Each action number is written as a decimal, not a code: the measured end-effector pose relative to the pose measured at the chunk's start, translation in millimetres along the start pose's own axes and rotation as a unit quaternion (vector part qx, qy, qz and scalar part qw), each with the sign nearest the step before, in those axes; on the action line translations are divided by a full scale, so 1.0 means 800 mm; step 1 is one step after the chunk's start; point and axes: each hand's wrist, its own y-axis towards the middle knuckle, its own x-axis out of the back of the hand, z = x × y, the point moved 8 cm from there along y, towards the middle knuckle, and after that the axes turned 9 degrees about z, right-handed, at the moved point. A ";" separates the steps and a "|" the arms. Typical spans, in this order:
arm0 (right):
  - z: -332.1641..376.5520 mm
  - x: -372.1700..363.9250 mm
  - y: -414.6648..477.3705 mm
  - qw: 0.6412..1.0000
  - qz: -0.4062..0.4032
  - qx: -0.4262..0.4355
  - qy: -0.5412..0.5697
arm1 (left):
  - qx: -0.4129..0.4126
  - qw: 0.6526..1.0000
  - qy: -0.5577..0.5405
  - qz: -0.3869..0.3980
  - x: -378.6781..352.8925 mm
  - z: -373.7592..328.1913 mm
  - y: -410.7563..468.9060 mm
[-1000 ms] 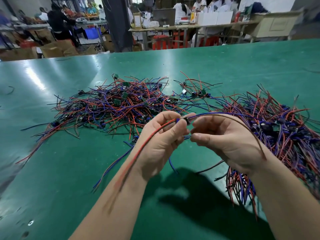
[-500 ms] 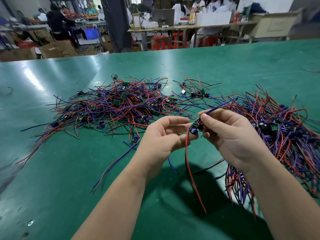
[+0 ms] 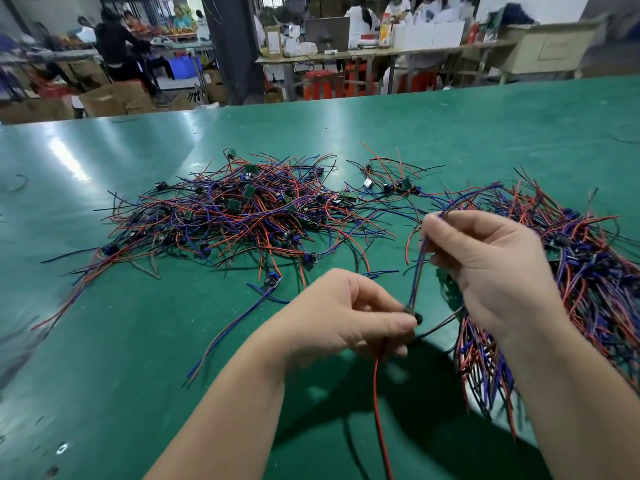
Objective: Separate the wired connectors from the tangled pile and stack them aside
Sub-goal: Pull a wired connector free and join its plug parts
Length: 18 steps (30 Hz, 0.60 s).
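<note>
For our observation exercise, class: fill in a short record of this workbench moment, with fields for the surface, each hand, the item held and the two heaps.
Surface: green table
Left hand: pinches the wired connector by its small dark body
Right hand: raised higher, pinches the blue lead
Red lead: hangs free below the left hand
Tangled pile: mid-table; red, blue and black wires with small green boards
Sorted heap: at the right, beyond the right hand

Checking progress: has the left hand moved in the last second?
Yes. The left hand, pinching a wired connector, has drawn toward the person, away from the tangled pile.
</note>
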 end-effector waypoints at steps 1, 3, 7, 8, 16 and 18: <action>0.005 0.009 0.002 1.000 -0.018 0.010 0.012 | 0.023 0.999 0.038 0.027 -0.006 0.005 0.000; 0.014 0.023 0.003 0.999 -0.046 0.020 0.018 | 0.053 0.993 0.080 0.067 -0.017 0.013 0.000; 0.019 0.024 0.000 0.998 -0.050 0.025 0.006 | 0.073 0.991 0.080 0.075 -0.017 0.017 -0.001; 0.021 0.023 -0.001 0.998 -0.049 0.025 0.005 | 0.075 0.992 0.083 0.067 -0.012 0.018 -0.001; 0.025 0.029 -0.005 0.996 -0.075 0.020 -0.043 | 0.080 0.987 0.134 0.019 0.015 0.017 -0.005; 0.025 0.032 -0.004 0.996 -0.085 0.014 -0.025 | 0.076 0.989 0.122 0.027 0.011 0.018 -0.006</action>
